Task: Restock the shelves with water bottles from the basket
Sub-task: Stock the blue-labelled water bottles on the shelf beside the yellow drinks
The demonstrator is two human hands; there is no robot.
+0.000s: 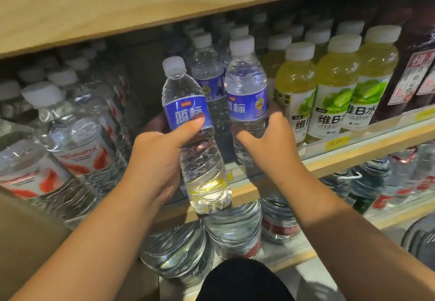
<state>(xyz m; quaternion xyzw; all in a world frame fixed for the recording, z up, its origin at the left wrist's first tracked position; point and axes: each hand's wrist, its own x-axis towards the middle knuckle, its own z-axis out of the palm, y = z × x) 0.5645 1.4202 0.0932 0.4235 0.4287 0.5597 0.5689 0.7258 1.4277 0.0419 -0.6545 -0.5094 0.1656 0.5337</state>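
In the left hand (155, 159), gripped round the middle with the thumb across the blue label: a tilted water bottle (204, 178), cap leaning away to the left, base hanging just before the shelf edge (353, 157). Clasped by the right hand (270, 140), thumb in front and fingers round the far side: a second water bottle (247, 93), upright on the shelf. Right of that hand, yellow-green drinks (334, 84); left of the left hand, red-label bottles (77, 150).

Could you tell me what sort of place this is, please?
Most likely a shop's drinks aisle: wooden shelves hold rows of water bottles and green-labelled vitamin drinks, with a yellow price tag on the edge.
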